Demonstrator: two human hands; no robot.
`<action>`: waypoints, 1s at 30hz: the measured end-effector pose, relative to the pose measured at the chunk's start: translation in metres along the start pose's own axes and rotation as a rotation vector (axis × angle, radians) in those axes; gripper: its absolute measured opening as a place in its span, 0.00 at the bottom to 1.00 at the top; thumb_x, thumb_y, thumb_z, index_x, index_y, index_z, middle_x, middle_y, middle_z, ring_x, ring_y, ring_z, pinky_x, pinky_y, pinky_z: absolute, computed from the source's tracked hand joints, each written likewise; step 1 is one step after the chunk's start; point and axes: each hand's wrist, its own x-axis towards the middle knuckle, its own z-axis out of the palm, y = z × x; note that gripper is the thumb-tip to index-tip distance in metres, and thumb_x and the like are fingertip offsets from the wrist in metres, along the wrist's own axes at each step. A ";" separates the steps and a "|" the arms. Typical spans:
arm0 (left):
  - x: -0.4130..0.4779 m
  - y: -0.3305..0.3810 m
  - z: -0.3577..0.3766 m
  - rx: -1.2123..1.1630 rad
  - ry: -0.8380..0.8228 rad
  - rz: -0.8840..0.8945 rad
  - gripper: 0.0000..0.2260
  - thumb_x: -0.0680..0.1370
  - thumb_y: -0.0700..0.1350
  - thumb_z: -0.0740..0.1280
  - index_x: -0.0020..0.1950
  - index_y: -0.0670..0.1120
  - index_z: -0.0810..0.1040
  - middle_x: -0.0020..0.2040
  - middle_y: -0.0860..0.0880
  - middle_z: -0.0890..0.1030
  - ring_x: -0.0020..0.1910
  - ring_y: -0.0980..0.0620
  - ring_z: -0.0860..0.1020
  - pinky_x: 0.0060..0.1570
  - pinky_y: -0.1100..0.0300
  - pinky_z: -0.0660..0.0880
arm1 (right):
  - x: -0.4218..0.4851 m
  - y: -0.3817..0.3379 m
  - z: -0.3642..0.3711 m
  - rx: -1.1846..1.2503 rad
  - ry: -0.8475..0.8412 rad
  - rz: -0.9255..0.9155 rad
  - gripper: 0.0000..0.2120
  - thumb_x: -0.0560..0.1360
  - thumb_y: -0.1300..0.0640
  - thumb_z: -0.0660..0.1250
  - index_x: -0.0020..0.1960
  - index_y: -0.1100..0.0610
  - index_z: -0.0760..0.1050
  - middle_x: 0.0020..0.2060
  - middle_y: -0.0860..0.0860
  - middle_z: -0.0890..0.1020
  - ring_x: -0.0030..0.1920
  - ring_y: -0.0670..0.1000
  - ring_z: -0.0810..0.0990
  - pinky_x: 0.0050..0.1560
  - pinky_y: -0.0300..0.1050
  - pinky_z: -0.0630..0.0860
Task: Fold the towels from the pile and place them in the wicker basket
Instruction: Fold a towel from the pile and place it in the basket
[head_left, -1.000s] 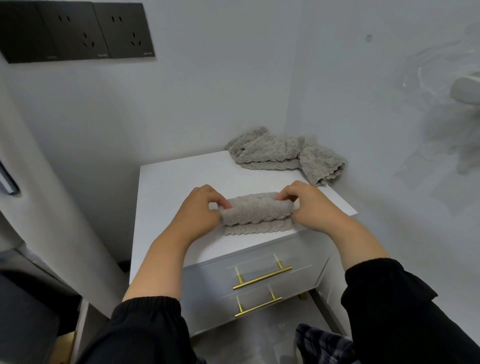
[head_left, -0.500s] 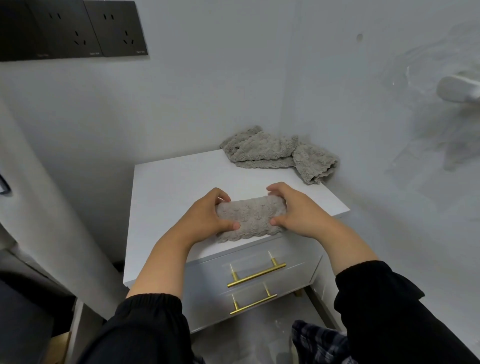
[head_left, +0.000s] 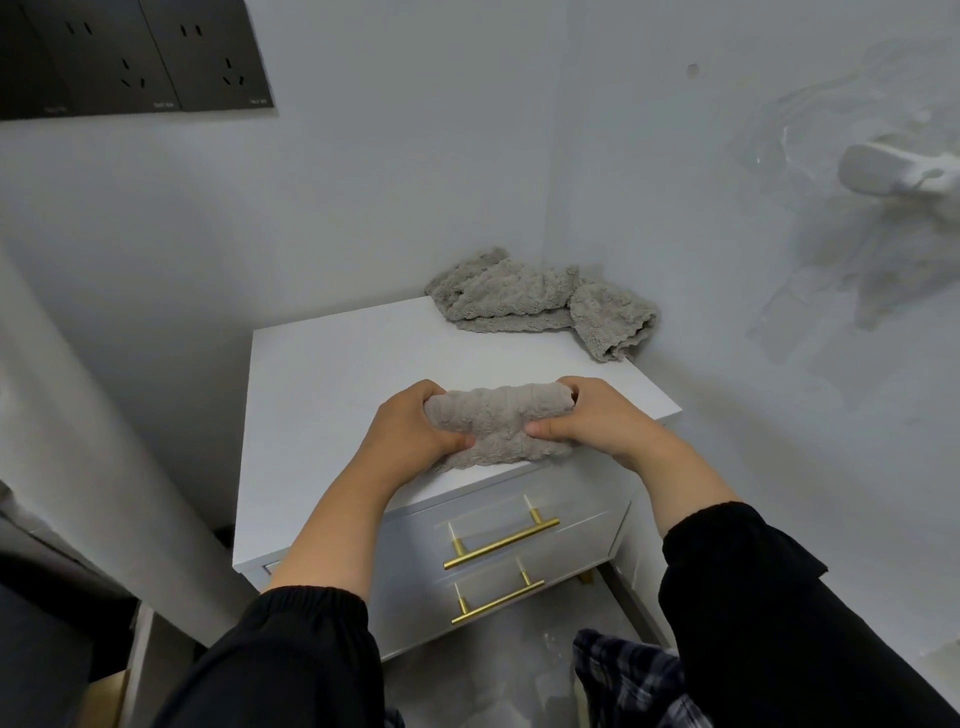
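One towel (head_left: 500, 423) in left hand (head_left: 411, 439) and right hand (head_left: 597, 423); socket print (head_left: 162, 104) illegible.

Ends of towel (head_left: 498, 422) hidden in left hand (head_left: 410, 439) and right hand (head_left: 597, 422). Top edge cuts the socket panel (head_left: 130, 57); labels (head_left: 162, 104) too small to read.

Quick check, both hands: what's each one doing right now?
Left hand: grips the left end of the folded towel.
Right hand: grips the right end of that towel.
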 end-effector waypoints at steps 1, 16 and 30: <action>-0.001 0.002 0.004 -0.004 0.006 0.007 0.14 0.66 0.41 0.78 0.45 0.47 0.75 0.41 0.52 0.78 0.40 0.53 0.75 0.36 0.61 0.70 | -0.001 0.000 0.001 0.048 0.017 0.001 0.12 0.66 0.63 0.77 0.45 0.57 0.77 0.42 0.53 0.84 0.46 0.53 0.82 0.49 0.47 0.79; -0.054 0.087 0.089 -0.113 -0.011 0.155 0.13 0.68 0.43 0.74 0.47 0.50 0.74 0.40 0.53 0.78 0.34 0.56 0.77 0.31 0.62 0.76 | -0.090 0.005 -0.037 -0.343 0.807 -0.091 0.04 0.73 0.58 0.65 0.47 0.54 0.72 0.42 0.51 0.78 0.41 0.53 0.75 0.36 0.45 0.69; -0.151 0.176 0.232 -0.003 -0.579 0.308 0.10 0.70 0.41 0.74 0.49 0.47 0.78 0.41 0.53 0.78 0.39 0.56 0.75 0.33 0.69 0.70 | -0.292 0.119 -0.129 -0.816 1.083 -0.287 0.15 0.70 0.61 0.69 0.56 0.62 0.77 0.45 0.55 0.80 0.46 0.53 0.78 0.42 0.41 0.74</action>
